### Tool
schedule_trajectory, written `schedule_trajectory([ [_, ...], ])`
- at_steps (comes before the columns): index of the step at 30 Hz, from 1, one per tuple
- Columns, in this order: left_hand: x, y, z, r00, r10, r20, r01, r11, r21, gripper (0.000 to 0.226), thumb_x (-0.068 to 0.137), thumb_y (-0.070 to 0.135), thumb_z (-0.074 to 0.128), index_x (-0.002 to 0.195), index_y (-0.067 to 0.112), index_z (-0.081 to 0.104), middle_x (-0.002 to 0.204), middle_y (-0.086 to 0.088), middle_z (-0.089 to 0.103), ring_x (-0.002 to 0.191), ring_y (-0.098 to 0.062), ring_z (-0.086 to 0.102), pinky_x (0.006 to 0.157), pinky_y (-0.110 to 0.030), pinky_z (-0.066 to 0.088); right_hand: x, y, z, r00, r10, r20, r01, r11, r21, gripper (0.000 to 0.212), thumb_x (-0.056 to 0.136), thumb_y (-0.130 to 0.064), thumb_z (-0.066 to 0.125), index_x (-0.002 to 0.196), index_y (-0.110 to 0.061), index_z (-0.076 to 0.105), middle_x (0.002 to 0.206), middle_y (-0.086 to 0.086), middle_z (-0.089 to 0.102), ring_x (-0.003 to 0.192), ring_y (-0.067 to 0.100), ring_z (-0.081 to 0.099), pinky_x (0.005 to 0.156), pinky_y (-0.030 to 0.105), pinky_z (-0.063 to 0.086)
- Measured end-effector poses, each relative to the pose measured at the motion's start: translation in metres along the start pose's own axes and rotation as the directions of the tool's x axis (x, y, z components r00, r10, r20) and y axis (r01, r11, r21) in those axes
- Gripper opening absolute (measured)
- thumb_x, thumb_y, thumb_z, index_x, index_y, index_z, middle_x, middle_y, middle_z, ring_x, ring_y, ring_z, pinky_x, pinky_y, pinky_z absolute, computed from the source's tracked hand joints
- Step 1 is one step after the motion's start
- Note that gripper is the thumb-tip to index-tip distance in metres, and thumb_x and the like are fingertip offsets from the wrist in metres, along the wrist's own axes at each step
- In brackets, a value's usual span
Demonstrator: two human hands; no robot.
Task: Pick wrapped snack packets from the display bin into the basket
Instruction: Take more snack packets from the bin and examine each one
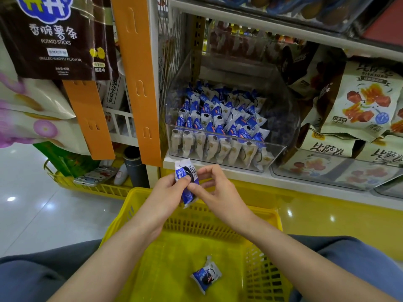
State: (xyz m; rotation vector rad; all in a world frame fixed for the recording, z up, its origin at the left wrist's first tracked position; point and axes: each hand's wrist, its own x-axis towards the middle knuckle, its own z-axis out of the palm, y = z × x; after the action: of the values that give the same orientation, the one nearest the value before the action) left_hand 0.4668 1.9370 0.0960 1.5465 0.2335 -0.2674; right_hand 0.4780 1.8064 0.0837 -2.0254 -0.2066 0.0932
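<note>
Knees (32, 277) in grey-blue trousers frame the bottom edge, and two bare forearms (122, 258) reach forward between them over a yellow plastic basket (218, 225) with slotted walls. On the basket's floor, towards the near right, lies one small packet (206, 274), blue and white with a dark round picture. Above the basket's far rim the left hand (168, 192) and the right hand (214, 188) meet on a snack packet (187, 194) of the same blue and white kind, held upright in the air with its barcode facing the camera. The fingers (204, 171) of both hands are curled and pinch it, the left from the left side, the right thumb and forefinger from the right. Just behind the hands runs a white shelf (239, 177), and on it stands a clear plastic display bin (291, 120), open at the top and filled well up with many more packets (220, 120) of the same sort, a neat row of them standing against its front wall. To the right of the bin, cream bags (362, 101) printed with red and orange food lie stacked. At the upper left hangs a dark brown bag (54, 38) marked "Potato Sticks", beside orange hanging strips (139, 79). Lower left, on the glossy pale floor (43, 214), a second yellow basket (98, 189) holds a phone (96, 175) in a cartoon case, with a dark flask (134, 164) standing at its right end.
</note>
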Motion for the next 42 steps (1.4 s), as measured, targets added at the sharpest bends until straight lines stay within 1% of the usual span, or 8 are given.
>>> schedule_trajectory([
  [7,-0.003,0.000,0.000,0.999,0.033,0.011,-0.033,0.999,0.029,0.022,0.097,0.025,0.044,0.099,0.022,0.065,0.100,-0.003,0.070,0.098,-0.015,0.065,0.097,-0.041,0.048,-0.005,-0.004,-0.008,0.992,-0.129,0.016,0.129,0.967,-0.220,0.025,0.087,-0.037,0.060,0.110,-0.027,0.057,0.093,-0.017,0.062,0.086,-0.004,0.058,0.068,0.009,0.048],
  [11,-0.003,-0.001,0.002,0.997,0.073,-0.022,-0.069,0.990,0.122,0.018,0.096,0.025,0.046,0.093,0.025,0.064,0.099,-0.009,0.069,0.097,-0.021,0.064,0.093,-0.047,0.049,-0.008,-0.006,-0.008,0.988,-0.154,0.028,0.155,0.947,-0.282,0.027,0.090,-0.034,0.055,0.114,-0.024,0.060,0.096,-0.012,0.067,0.089,0.000,0.061,0.077,0.020,0.052],
  [17,-0.002,-0.001,0.001,0.997,0.078,-0.019,-0.076,0.992,0.097,0.025,0.094,0.029,0.050,0.112,0.018,0.063,0.104,0.000,0.068,0.101,-0.014,0.063,0.096,-0.040,0.048,-0.009,-0.010,-0.009,0.994,-0.112,0.009,0.111,0.958,-0.264,0.026,0.093,-0.033,0.051,0.114,-0.023,0.062,0.100,-0.007,0.070,0.090,0.001,0.063,0.079,0.021,0.052],
  [22,-0.003,-0.003,0.003,0.999,0.034,-0.037,-0.035,0.999,-0.013,0.016,0.091,0.026,0.055,0.103,0.016,0.060,0.094,0.001,0.067,0.089,-0.010,0.065,0.085,-0.032,0.053,-0.012,-0.015,-0.010,0.990,-0.140,-0.008,0.130,0.934,-0.333,0.025,0.094,-0.027,0.047,0.110,-0.023,0.065,0.097,-0.004,0.072,0.089,0.011,0.066,0.081,0.034,0.051],
  [25,-0.004,-0.002,0.005,0.996,0.075,-0.046,-0.073,0.996,0.044,0.014,0.091,0.022,0.056,0.103,0.014,0.057,0.094,0.000,0.065,0.087,-0.011,0.064,0.082,-0.030,0.054,-0.012,-0.013,-0.010,0.988,-0.155,0.000,0.142,0.906,-0.399,0.025,0.095,-0.021,0.043,0.105,-0.016,0.065,0.086,0.003,0.070,0.074,0.016,0.062,0.069,0.035,0.048],
  [33,0.001,0.000,0.004,0.997,0.060,-0.053,-0.057,0.997,0.054,0.014,0.091,0.019,0.056,0.103,0.013,0.055,0.098,-0.003,0.064,0.083,-0.007,0.065,0.073,-0.023,0.053,-0.005,-0.007,-0.008,0.998,-0.060,-0.030,0.052,0.974,-0.221,0.025,0.095,-0.014,0.041,0.094,-0.007,0.065,0.080,0.014,0.069,0.078,0.031,0.065,0.074,0.050,0.052],
  [38,0.002,-0.001,0.002,0.994,-0.006,-0.111,-0.004,0.997,-0.082,0.023,0.093,0.022,0.052,0.111,0.007,0.054,0.101,-0.011,0.065,0.083,-0.012,0.064,0.067,-0.022,0.053,-0.006,-0.009,-0.004,1.000,-0.023,-0.008,0.023,0.998,-0.059,0.023,0.092,-0.018,0.054,0.113,-0.014,0.063,0.105,0.001,0.070,0.097,0.008,0.065,0.088,0.031,0.053],
  [42,0.003,0.003,0.001,0.993,-0.091,-0.074,0.065,0.953,-0.297,0.018,0.093,0.017,0.053,0.107,0.005,0.052,0.104,-0.013,0.065,0.086,-0.016,0.066,0.069,-0.028,0.057,-0.006,-0.008,-0.001,1.000,-0.009,0.001,0.009,1.000,-0.012,0.031,0.086,-0.019,0.063,0.116,-0.022,0.056,0.105,-0.011,0.064,0.094,0.000,0.061,0.074,0.009,0.049],
])
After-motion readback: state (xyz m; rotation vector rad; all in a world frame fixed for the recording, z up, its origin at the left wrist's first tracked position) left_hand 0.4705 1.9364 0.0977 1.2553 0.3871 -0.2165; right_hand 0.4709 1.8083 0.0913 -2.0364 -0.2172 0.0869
